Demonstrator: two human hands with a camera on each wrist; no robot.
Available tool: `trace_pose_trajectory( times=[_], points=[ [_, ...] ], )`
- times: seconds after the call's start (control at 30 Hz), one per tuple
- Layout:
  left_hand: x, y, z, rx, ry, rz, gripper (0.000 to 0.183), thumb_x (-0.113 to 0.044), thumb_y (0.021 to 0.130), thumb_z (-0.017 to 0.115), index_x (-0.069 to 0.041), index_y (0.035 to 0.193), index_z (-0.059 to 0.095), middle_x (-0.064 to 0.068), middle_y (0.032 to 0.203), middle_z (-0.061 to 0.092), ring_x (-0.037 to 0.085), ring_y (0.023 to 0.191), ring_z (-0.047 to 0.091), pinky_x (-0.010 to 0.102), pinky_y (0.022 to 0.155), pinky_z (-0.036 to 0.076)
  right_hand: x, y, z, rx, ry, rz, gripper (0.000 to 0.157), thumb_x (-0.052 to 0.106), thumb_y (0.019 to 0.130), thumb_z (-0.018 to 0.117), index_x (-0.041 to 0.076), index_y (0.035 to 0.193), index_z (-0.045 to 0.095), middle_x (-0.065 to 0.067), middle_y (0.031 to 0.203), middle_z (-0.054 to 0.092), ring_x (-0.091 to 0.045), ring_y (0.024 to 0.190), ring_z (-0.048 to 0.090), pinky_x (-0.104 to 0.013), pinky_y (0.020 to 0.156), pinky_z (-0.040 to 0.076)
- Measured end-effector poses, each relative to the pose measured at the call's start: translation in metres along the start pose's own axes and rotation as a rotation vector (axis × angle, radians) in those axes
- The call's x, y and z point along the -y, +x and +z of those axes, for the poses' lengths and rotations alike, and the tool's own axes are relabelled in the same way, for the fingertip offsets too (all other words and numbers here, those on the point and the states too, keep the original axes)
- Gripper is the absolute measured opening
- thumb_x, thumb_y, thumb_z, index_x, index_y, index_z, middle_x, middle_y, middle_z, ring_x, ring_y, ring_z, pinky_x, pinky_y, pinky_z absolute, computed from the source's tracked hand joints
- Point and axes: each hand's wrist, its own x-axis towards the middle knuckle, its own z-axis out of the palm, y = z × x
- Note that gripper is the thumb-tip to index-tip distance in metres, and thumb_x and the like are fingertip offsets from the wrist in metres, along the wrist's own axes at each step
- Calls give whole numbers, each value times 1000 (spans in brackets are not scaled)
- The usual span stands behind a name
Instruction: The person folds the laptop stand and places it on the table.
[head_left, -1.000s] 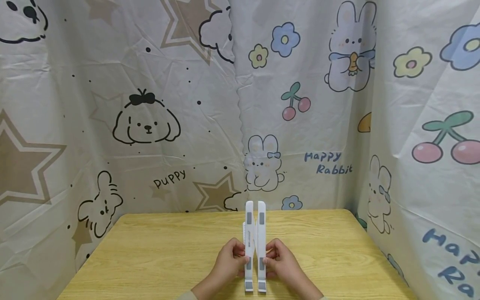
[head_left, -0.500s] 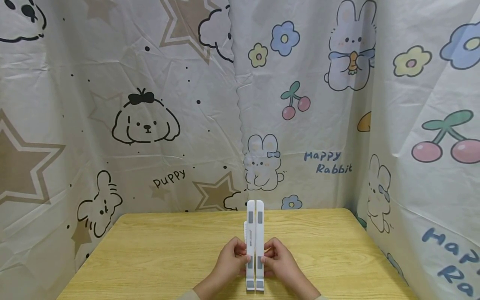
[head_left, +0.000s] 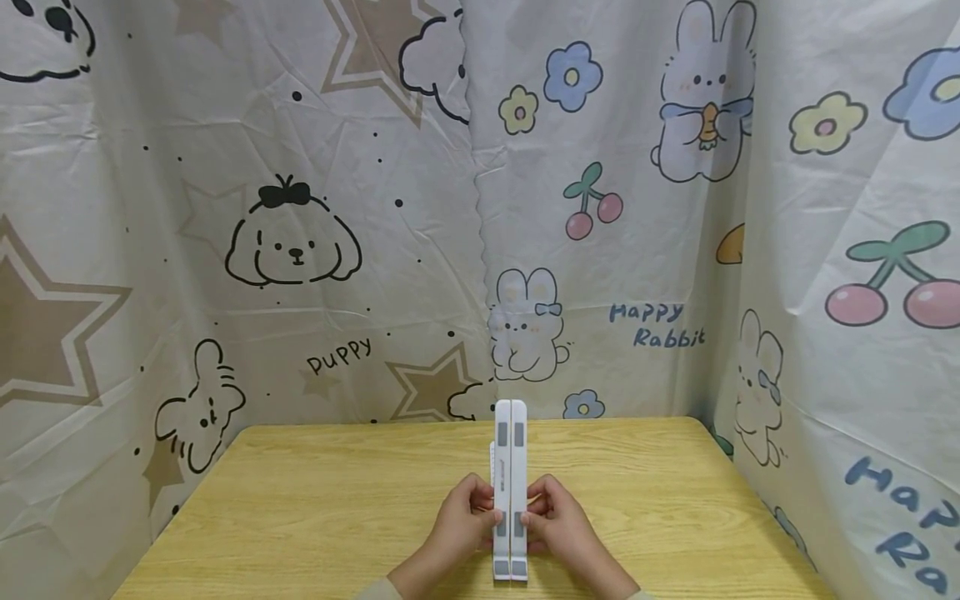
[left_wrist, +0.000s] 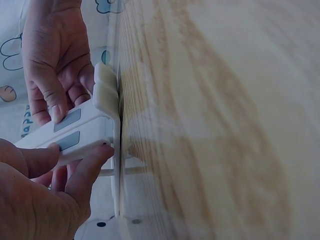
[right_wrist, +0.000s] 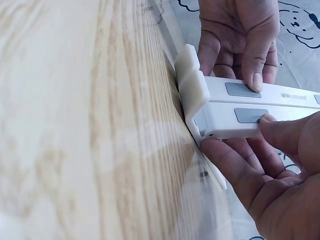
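Observation:
A white folding laptop stand [head_left: 502,483] stands near the table's front, its two long bars side by side and touching along their length. Grey pads [right_wrist: 243,90] sit on the bars, and a hooked lip [left_wrist: 106,92] at their near end meets the wooden surface in the wrist views. My left hand [head_left: 461,521] pinches the left bar, thumb on the lower grey pad and fingers behind. Opposite it, my right hand [head_left: 564,525] grips the right bar the same way. Fingertips behind the bars are partly hidden in the head view.
The light wooden table [head_left: 315,500] spreads out on both sides of the hands. Patterned cloth [head_left: 420,250] with cartoon animals, stars and flowers hangs round its back and sides.
The two bars of the laptop stand have come together from a visible gap to side by side. Both hands have moved slightly inward with them, keeping their grip.

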Motion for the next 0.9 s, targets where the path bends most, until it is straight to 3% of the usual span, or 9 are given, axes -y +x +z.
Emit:
trace_pose_trajectory(
  times=[0.33, 0.5, 0.63, 0.73, 0.9],
  points=[
    [0, 2, 2, -19, 38, 57, 24, 12, 86, 71, 1, 101, 56, 14, 94, 57, 17, 78, 58, 37, 56, 61, 1, 2, -3, 42, 18, 22, 27, 1, 96, 68, 1, 116, 50, -12, 95, 58, -22, 80, 66, -53, 69, 64],
    [4, 4, 2, -20, 18, 49, 24, 11, 86, 72, 1, 102, 57, 14, 94, 58, 17, 79, 59, 38, 57, 62, 2, 3, -6, 38, 14, 24, 29, 0, 94, 70, 0, 117, 52, -14, 95, 60, -23, 80, 68, -52, 69, 64],
    [7, 2, -1, -15, -17, 25, 27, 10, 86, 73, 4, 107, 59, 17, 97, 61, 17, 81, 60, 39, 62, 63, 4, 6, -11, 45, -89, 9, 30, 3, 91, 75, 1, 114, 57, -10, 91, 63, -18, 76, 64, -35, 62, 61],
    [7, -3, -5, 17, -45, -11, 35, 11, 84, 74, 8, 116, 59, 18, 101, 63, 18, 84, 61, 34, 67, 62, 9, 9, -20, 82, -237, -35, 29, 10, 89, 79, 3, 110, 61, -7, 91, 68, -15, 75, 62, -26, 59, 54],
    [6, -14, -8, 91, -34, -45, 53, 15, 79, 76, 11, 128, 57, 18, 106, 64, 21, 91, 64, 28, 73, 60, 36, 23, -47, 102, -399, -85, 29, 18, 90, 79, 3, 112, 67, -5, 99, 71, -15, 83, 65, -31, 67, 58]
  ],
)
